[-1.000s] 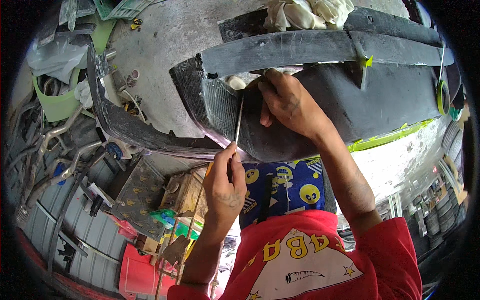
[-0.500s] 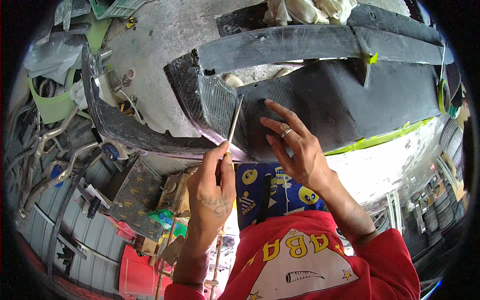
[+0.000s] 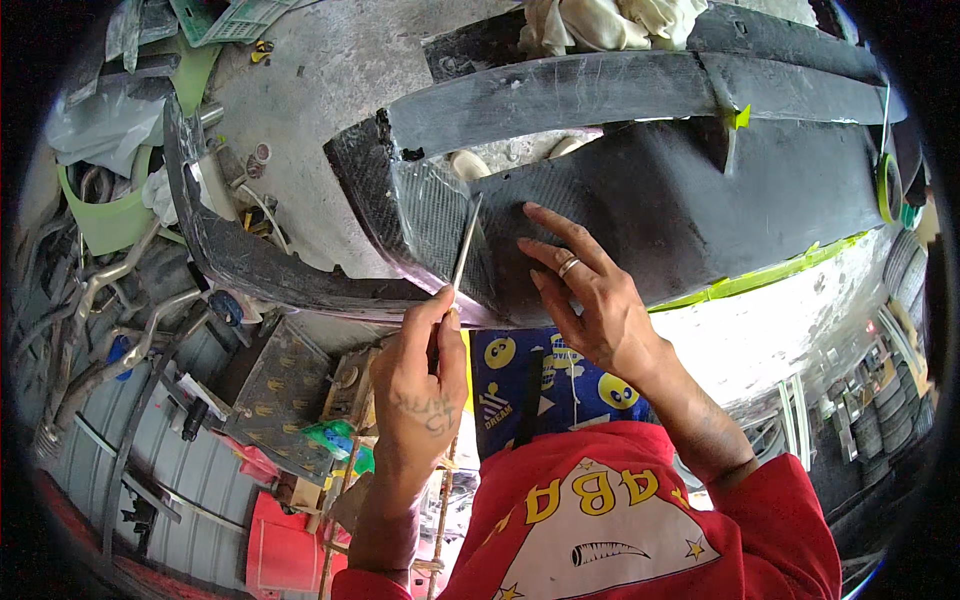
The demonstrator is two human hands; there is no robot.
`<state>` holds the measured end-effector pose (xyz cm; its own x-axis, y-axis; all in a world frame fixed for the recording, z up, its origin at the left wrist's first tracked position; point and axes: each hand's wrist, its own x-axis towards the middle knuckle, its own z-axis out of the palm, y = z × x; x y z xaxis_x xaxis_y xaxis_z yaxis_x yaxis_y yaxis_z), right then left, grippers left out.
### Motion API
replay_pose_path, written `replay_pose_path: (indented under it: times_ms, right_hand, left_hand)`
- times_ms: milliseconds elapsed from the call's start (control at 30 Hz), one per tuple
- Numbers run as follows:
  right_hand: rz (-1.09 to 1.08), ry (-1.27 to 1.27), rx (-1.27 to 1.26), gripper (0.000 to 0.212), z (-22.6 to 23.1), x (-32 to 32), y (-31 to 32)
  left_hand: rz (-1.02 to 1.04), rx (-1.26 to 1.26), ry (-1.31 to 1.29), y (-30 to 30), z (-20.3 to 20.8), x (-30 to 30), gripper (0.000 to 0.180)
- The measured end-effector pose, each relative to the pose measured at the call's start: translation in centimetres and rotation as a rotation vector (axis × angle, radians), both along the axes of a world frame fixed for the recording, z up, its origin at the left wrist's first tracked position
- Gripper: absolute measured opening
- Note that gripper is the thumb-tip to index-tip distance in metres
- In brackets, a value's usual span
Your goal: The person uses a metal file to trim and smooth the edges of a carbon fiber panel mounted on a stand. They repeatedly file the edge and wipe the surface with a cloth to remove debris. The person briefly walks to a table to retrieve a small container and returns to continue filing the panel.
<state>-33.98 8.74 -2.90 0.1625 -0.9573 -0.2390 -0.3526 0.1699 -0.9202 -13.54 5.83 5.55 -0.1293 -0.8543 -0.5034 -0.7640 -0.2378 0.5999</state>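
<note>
A dark carbon-fibre-weave body part, shaped like a car bumper, lies in front of me. My left hand pinches a thin metal rod-like tool between thumb and fingers. The rod slants up and slightly right, its far end at the crease where the woven corner meets the broad smooth face. Most of its grip is hidden in my hand, so its exact kind cannot be made out. My right hand rests on the smooth face just right of the rod, fingers spread and holding nothing.
A pale bunched cloth lies on the part's far edge. Green tape runs along its near right edge, and a tape roll hangs at the right end. Bent metal pipes crowd the left. A wooden box stands near my left forearm.
The rod's tip and my left hand have shifted very slightly left. My right hand keeps its place on the part. The whole view has tilted a little.
</note>
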Motion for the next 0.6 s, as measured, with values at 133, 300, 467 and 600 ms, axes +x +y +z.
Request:
replay_pose_path:
  times_ms: [133, 300, 467, 600]
  right_hand:
    - [0.011, -0.021, 0.044, 0.033, 0.2, -0.1, 0.0]
    - [0.013, -0.036, 0.083, 0.034, 0.3, -0.1, 0.1]
    - [0.017, -0.033, 0.051, 0.034, 0.1, -0.1, 0.1]
    - [-0.001, -0.014, 0.020, 0.033, 0.1, -0.1, 0.2]
  left_hand:
    - [0.019, 0.054, 0.001, -0.7, 0.5, -0.4, 0.022]
    - [0.115, 0.164, -0.030, -1.6, 1.5, -1.4, 0.020]
    - [0.084, 0.053, -0.007, -0.8, 0.6, -0.9, 0.019]
    - [0.026, -0.073, 0.002, 0.9, -1.1, -0.4, 0.018]
